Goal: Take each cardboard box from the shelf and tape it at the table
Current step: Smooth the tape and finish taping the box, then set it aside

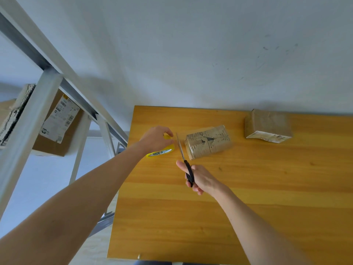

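Note:
A small worn cardboard box (209,141) lies on the wooden table (210,217) with clear tape stretched from its left side. My left hand (155,139) grips a yellow tape roll (162,151) resting on the table left of the box. My right hand (200,178) holds black-handled scissors (184,159), blades pointing up between the roll and the box. A second taped box (267,124) sits at the table's back right. On the metal shelf (38,104) at left stands a larger cardboard box (57,127) with shipping labels.
The table's back edge meets a white wall (191,54). The shelf's grey uprights and slanted rails stand close to the table's left edge. Another bundle (13,115) sits on the shelf at far left.

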### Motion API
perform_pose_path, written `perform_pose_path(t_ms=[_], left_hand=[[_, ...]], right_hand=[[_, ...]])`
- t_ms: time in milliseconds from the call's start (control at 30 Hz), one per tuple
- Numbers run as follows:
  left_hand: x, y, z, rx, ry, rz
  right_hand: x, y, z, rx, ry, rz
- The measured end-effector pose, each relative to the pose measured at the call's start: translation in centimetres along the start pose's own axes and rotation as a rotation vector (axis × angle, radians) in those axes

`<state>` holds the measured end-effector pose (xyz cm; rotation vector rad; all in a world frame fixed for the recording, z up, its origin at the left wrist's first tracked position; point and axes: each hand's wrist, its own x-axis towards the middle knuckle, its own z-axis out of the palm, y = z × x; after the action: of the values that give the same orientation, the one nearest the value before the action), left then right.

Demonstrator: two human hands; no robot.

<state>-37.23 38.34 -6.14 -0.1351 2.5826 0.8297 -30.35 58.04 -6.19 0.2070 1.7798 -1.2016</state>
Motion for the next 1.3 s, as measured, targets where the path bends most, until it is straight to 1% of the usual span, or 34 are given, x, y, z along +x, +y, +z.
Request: perform_pose_path(t_ms=[200, 367, 433, 500, 567, 700, 767, 833, 933, 1067, 1200, 1300], left_hand=[[0.1, 0.2, 0.0, 0.037, 0.002, 0.008], [-0.2, 1.0, -0.1, 0.09, 0.011, -0.005], [-0.4, 1.5, -0.2, 0.192, 0.02, -0.002], [-0.5, 2.0, -0.4, 0.404, 0.049, 0.022], [-0.5, 2.2, -0.7, 0.543, 0.114, 0.034], [-0.7, 2.5, -1.7, 0.642, 0.158, 0.022], [-0.9, 2.9, -1.8, 0.627, 0.153, 0.019], [-1.1, 3.3, -1.7, 0.565, 0.155, 0.012], [-1.0, 3.6, -1.2, 0.453, 0.188, 0.016], [-0.7, 4.8, -0.8, 0.381, 0.241, 0.018], [0.0, 6.2, -0.6, 0.477, 0.187, 0.015], [0.7, 6.2, -0.3, 0.513, 0.202, 0.034]], right_hand=[[1.1, -0.6, -0.2, 0.024, 0.054, -0.064], [1.5, 0.2, 0.3, 0.043, 0.17, -0.176], [1.7, 0.7, 0.5, 0.055, 0.196, -0.208], [1.8, 1.1, 0.5, 0.088, 0.203, -0.212], [1.7, 1.3, 0.2, 0.079, 0.212, -0.21], [1.1, 1.5, -0.5, -0.071, 0.214, -0.183], [0.9, 1.5, -0.5, -0.098, 0.208, -0.156], [0.7, 1.3, -0.4, -0.106, 0.21, -0.146], [0.6, 1.0, -0.5, -0.125, 0.219, -0.137], [0.5, 0.9, -0.7, -0.166, 0.221, -0.113], [0.5, 1.0, -0.9, -0.177, 0.208, -0.097], [0.8, 0.9, -1.1, -0.2, 0.186, -0.074]])
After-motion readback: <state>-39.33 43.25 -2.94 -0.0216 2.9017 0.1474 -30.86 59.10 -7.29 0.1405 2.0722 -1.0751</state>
